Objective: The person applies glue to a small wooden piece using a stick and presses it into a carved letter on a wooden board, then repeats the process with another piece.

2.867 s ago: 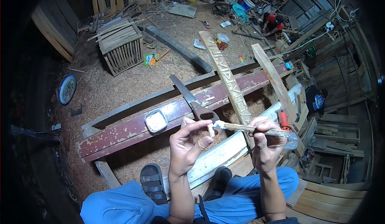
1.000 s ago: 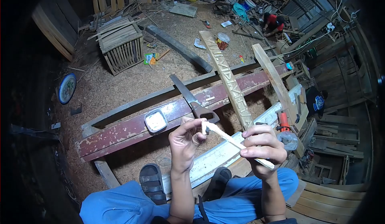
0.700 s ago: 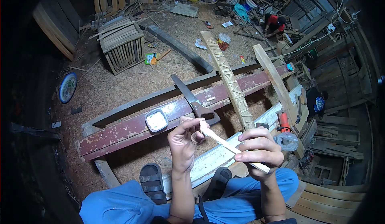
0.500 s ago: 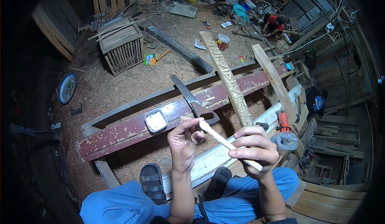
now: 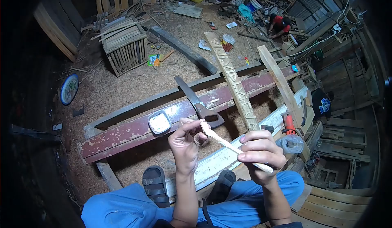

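A slender, pale carved wooden stick [image 5: 222,141] slants between my two hands, its wider end up and to the left. My left hand [image 5: 184,148] pinches that end with thumb and fingertips. Further down, my right hand [image 5: 263,156] is closed around the shaft, and the lower tip pokes out below its fingers. Just beyond my left hand, a clear plastic tub [image 5: 159,122] with something white in it stands on the worn red plank [image 5: 118,138]. A handsaw [image 5: 200,103] lies across the same plank, its brown handle toward me.
A carved board [image 5: 232,81] and a plain board [image 5: 279,81] lean across the planks. An orange tool [image 5: 289,124] lies at the right beside a white plank [image 5: 220,164]. A slatted crate [image 5: 124,48] stands on the shavings-covered floor. One person [image 5: 279,26] crouches far back; another [image 5: 322,103] is at the right.
The stick has turned a little in my hands, showing a different side of its wide end. My right hand has shifted slightly right, my left slightly left.
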{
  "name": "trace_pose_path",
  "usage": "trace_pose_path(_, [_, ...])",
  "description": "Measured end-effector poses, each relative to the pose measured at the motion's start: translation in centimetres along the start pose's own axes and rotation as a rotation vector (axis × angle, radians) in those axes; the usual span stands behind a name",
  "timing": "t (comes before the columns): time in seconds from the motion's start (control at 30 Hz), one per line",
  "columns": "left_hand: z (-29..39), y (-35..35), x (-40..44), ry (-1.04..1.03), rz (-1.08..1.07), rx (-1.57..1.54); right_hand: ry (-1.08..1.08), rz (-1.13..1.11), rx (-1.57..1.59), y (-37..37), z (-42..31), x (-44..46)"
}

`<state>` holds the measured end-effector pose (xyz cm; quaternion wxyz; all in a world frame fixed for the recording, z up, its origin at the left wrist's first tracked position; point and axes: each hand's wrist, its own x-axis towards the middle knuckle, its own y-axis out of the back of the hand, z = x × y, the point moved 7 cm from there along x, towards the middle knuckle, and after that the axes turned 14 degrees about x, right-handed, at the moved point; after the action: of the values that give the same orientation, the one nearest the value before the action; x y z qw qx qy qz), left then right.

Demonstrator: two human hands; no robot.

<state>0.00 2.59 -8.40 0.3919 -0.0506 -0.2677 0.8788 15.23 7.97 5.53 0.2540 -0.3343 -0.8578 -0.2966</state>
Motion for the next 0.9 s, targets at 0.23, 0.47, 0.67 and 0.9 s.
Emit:
trace_pose_path(0.23, [-0.4, -0.1, 0.2, 0.027, 0.021, 0.005, -0.034, 0.040, 0.022, 0.0, 0.3, -0.1])
trace_pose_path(0.47, [-0.5, -0.1, 0.1, -0.008, 0.001, -0.011, -0.067, 0.073, -0.011, 0.4, 0.8, -0.3])
trace_pose_path(0.67, [-0.7, 0.1, 0.1, 0.007, 0.008, 0.009, -0.058, 0.093, -0.002, 0.8, 0.7, -0.3])
trace_pose_path(0.9, [-0.4, -0.3, 0.2, -0.026, 0.011, 0.011, -0.071, 0.070, 0.054, 0.6, 0.8, -0.2])
